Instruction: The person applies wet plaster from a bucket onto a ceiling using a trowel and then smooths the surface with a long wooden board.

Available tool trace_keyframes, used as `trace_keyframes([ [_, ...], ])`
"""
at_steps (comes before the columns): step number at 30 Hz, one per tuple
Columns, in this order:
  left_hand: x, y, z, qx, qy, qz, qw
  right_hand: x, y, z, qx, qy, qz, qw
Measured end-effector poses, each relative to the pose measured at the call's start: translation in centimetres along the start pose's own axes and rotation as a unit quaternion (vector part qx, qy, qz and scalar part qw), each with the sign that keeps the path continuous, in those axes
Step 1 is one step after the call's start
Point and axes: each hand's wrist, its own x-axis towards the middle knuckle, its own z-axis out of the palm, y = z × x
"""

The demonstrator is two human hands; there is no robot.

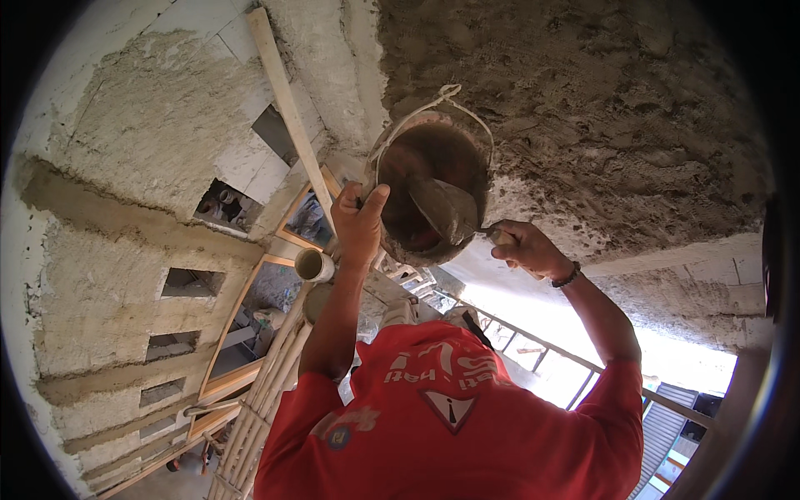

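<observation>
My left hand (360, 225) grips the near left side of a mortar-stained bucket (442, 133), its thumb up along the rim. A pale rope-like handle (444, 93) arches over the bucket's far side. Closed around the handle of a trowel (450, 208), my right hand (529, 250) is just right of the bucket. The trowel's broad grey blade is tilted inside the bucket mouth. Dark residue coats the inside; how much mortar lies at the bottom is hard to tell. Beyond the bucket, a wall bears rough, dark wet plaster (600, 125).
A wooden plank (287, 100) leans at the left-hand wall (125, 192), which has several rectangular openings. Bamboo poles (265, 400) stand at my left, near a small pale container (313, 265). A railing (533, 337) runs behind me on the right, against bright light.
</observation>
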Motion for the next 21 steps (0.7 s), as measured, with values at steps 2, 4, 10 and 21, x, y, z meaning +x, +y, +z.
trace_keyframes([
  [2,0.0,-0.8,-0.9,0.016,0.010,0.005,1.000,0.3,0.0,0.0,-0.057,0.036,-0.026,0.997],
  [4,0.3,-1.7,-1.2,0.038,0.021,0.022,0.999,0.6,0.9,-0.3,-0.069,0.061,-0.026,0.995],
  [10,-0.2,-2.9,-2.9,0.016,0.046,-0.010,0.999,0.4,1.3,-0.5,-0.116,0.097,-0.005,0.988],
  [21,-5.5,-3.6,-11.6,0.137,0.176,-0.011,0.975,-3.5,-13.2,-3.1,-0.262,-0.110,-0.069,0.956],
])
